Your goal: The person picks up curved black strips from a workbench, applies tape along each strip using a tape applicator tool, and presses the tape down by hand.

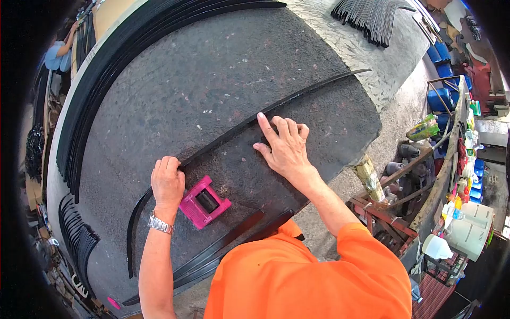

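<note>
A long, narrow black strip (223, 138), probably a leather strap, lies in a curve across the dark, rough work surface (175, 101). My left hand (168, 182), wearing a metal watch at the wrist, is closed on the strip near its lower-left part; the fingertips are partly hidden. Along its middle, the index fingertip of my right hand (287, 143) touches the strip. The thumb of that hand is spread and the other fingers are loosely bent, holding nothing. Just right of my left hand sits a bright pink frame (196, 212) with a black roller (207, 201) inside.
Many black strips (101, 90) lie side by side along the far left edge, with shorter bundles at lower left (77, 239) and top right (372, 21). More dark strips (212, 247) lie near my body. A metal rack (382, 212) stands right; a person (57, 53) works far left.
</note>
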Demonstrator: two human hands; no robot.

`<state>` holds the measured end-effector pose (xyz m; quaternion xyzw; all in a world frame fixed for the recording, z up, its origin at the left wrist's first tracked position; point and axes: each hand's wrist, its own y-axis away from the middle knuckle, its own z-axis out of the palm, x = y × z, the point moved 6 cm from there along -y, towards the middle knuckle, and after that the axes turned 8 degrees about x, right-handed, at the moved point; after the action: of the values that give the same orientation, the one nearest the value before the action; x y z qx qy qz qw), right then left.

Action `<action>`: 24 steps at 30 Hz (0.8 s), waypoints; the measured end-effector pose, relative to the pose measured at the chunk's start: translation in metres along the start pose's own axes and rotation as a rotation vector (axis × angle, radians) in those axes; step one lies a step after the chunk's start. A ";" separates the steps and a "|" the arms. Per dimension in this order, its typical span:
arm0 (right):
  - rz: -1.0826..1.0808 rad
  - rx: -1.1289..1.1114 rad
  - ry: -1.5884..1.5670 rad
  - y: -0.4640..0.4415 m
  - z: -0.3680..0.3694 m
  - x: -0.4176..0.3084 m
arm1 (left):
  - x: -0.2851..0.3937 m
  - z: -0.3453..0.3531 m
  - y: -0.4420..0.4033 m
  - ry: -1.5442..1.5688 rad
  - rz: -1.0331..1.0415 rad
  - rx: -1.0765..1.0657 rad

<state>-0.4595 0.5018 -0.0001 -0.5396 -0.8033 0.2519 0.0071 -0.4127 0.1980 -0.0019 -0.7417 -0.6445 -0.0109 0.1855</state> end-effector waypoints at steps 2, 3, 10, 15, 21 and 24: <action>0.026 0.007 0.025 -0.001 -0.002 0.007 | 0.000 -0.001 0.000 0.002 0.000 -0.002; 0.042 0.016 0.043 -0.001 -0.003 0.012 | -0.001 -0.001 0.000 0.003 0.001 -0.001; -0.020 -0.007 0.010 0.000 -0.001 -0.003 | 0.000 -0.001 -0.001 0.015 -0.011 -0.001; -0.096 -0.040 -0.092 0.003 0.012 -0.036 | -0.001 -0.001 -0.001 0.027 -0.011 0.004; -0.153 -0.049 -0.111 0.006 0.016 -0.052 | -0.001 -0.002 -0.001 0.028 -0.009 0.006; -0.111 -0.050 -0.086 0.006 0.012 -0.037 | -0.002 0.000 -0.001 0.022 -0.004 0.005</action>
<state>-0.4426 0.4663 -0.0036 -0.4830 -0.8376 0.2538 -0.0271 -0.4135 0.1961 -0.0019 -0.7399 -0.6437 -0.0179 0.1948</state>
